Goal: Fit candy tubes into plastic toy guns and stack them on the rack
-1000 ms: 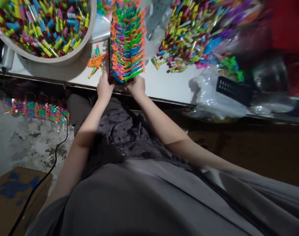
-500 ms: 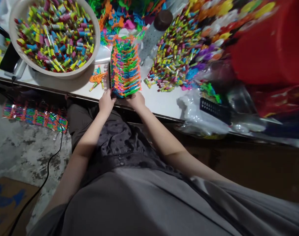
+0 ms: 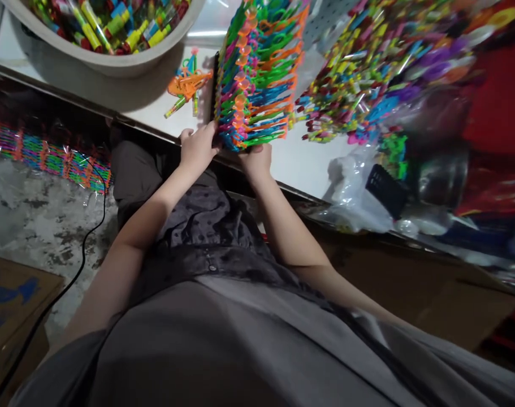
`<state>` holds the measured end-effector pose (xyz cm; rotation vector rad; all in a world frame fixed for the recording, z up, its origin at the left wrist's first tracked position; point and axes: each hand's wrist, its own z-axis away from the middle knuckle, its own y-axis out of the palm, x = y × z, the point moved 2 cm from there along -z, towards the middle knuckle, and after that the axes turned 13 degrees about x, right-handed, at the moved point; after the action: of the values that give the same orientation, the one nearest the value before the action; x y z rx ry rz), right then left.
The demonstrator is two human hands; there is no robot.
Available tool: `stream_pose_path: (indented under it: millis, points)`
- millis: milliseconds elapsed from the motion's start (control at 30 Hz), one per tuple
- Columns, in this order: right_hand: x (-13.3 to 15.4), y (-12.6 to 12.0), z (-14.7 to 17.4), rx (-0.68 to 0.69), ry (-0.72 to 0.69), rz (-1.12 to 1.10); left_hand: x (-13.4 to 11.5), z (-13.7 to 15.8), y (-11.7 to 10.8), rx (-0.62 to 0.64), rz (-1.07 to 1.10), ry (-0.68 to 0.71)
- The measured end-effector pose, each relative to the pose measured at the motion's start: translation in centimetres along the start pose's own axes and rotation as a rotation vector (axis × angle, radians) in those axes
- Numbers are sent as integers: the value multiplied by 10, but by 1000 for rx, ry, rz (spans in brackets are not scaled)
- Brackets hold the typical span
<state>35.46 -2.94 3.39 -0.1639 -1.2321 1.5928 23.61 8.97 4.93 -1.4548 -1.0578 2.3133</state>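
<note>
A long stack of colourful plastic toys (image 3: 257, 79), lined up in tight rows of green, orange, blue and pink, stands at the table's front edge. A dark strip runs along its left side. My left hand (image 3: 199, 148) is closed at the near left corner of this stack, fingers partly hidden behind it. At the near right corner my right hand (image 3: 258, 164) grips from below, its fingertips tucked under the stack. Just left of the stack lie a loose orange plastic toy (image 3: 189, 85) and a small yellow-green tube (image 3: 175, 106).
A large pale bowl (image 3: 113, 62) of capped colourful tubes stands at the left. To the right spread a heap of similar tubes (image 3: 346, 85), clear plastic bags (image 3: 354, 192) and a black basket (image 3: 386, 189). Wrapped toy strips (image 3: 49, 155) lie below left, near a black cable (image 3: 85, 243).
My view has shifted, so the stack looks larger and farther right, and the bowl is partly cut off at the top. Both hands stay at the stack's near end.
</note>
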Motion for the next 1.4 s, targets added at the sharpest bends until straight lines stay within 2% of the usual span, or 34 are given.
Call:
stream_pose_path:
  millis: [67,167,267,333,400,433,500,567,633,700,767,833,900,1000,1067,1167,1233,1267,1333,1400]
  points:
    - [-5,-1,0,0,28,-5,6,8,4,-32,59,19]
    - [-10,0,10,-19,-12,-123,21,39,14,-103,125,32]
    - [-12,17,36,-66,-48,-323,43,75,27,-102,175,-20]
    - [-11,42,53,34,-76,-397,58,93,36,-92,277,-81]
    - [-12,69,63,205,-110,-512,73,102,42,-57,489,-130]
    - [-16,79,64,231,-81,-575,80,105,43,-24,626,-149]
    - [-28,88,63,134,65,-665,98,112,41,29,879,-200]
    - [-42,83,61,-60,223,-653,118,123,30,35,1051,-256]
    - [-47,74,63,-136,236,-632,138,136,18,28,1171,-281]
    - [-41,71,67,-33,117,-702,152,149,9,16,1270,-271]
    - [-27,76,73,243,-23,-818,158,156,6,-16,1335,-264]
    - [-16,78,78,510,-97,-841,156,158,6,-34,1426,-255]
    - [-18,64,76,620,-82,-723,152,158,5,-36,1550,-245]
    - [-40,9,62,560,-27,-543,150,157,0,-47,1685,-259]
    - [-55,-38,48,415,-45,-504,152,155,-4,-63,1729,-261]
    - [-59,-96,23,20,-146,-443,155,150,-9,-35,1791,-268]
    - [-47,-113,4,-166,-234,-418,156,146,-12,11,1828,-279]
    - [-39,-116,-5,-203,-275,-396,156,145,-12,31,1842,-285]
    - [-19,-115,-23,-170,-357,-317,155,145,-13,48,1864,-288]
    - [1,-116,-36,-54,-421,-229,157,149,-12,25,1883,-280]
